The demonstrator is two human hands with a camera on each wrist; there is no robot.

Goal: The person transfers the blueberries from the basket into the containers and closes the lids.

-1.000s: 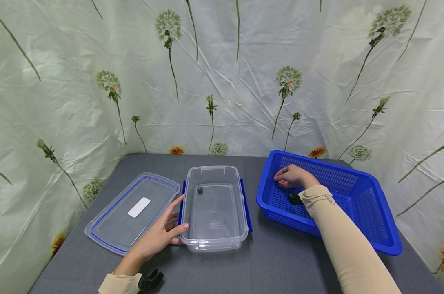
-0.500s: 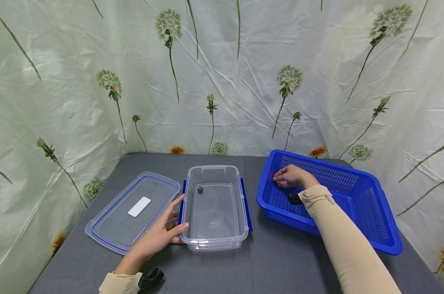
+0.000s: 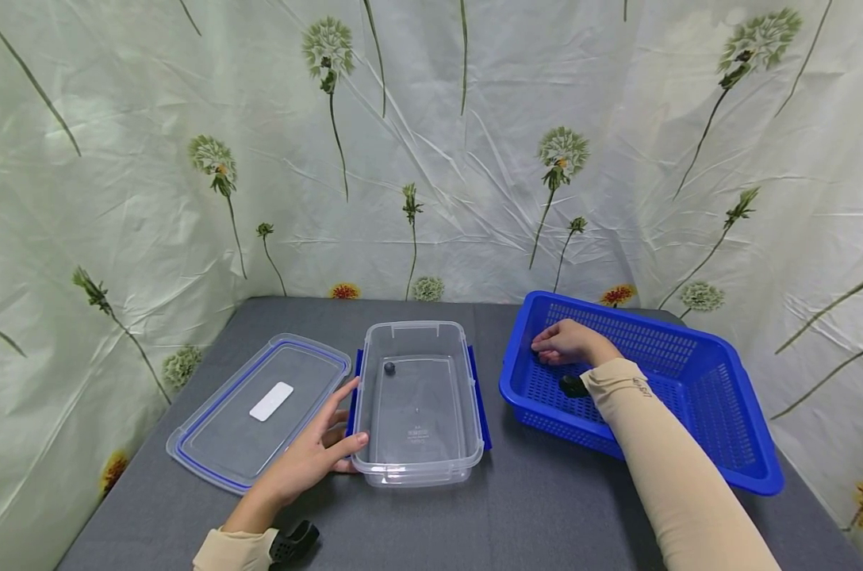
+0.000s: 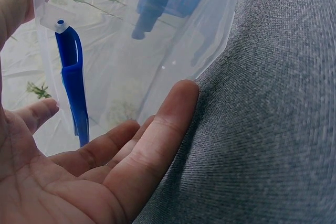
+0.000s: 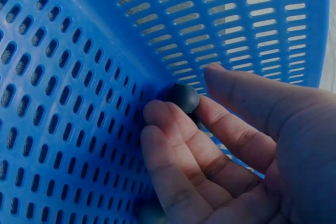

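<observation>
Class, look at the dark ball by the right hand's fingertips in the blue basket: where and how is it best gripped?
Probably pinch the dark ball by its rounded sides, using the right hand, coming from above and the open interior of the blue basket: the ball is small and round, near where two slotted faces meet.

The cloth-covered tabletop (image 3: 538, 492) is plain grey. The slotted rectangular plastic basket (image 3: 724, 406) by its right edge is deep blue. The clear rectangular plastic box (image 3: 424, 404) has blue latches (image 3: 479, 402); the small round ball (image 3: 389, 369) inside is blackish. Near the left edge, the clear plastic lid (image 3: 235, 412), edged in blue, bears a white label (image 3: 270, 402). The pale hanging sheet (image 3: 474, 159) beyond the far edge shows green dandelions (image 3: 563, 151).
</observation>
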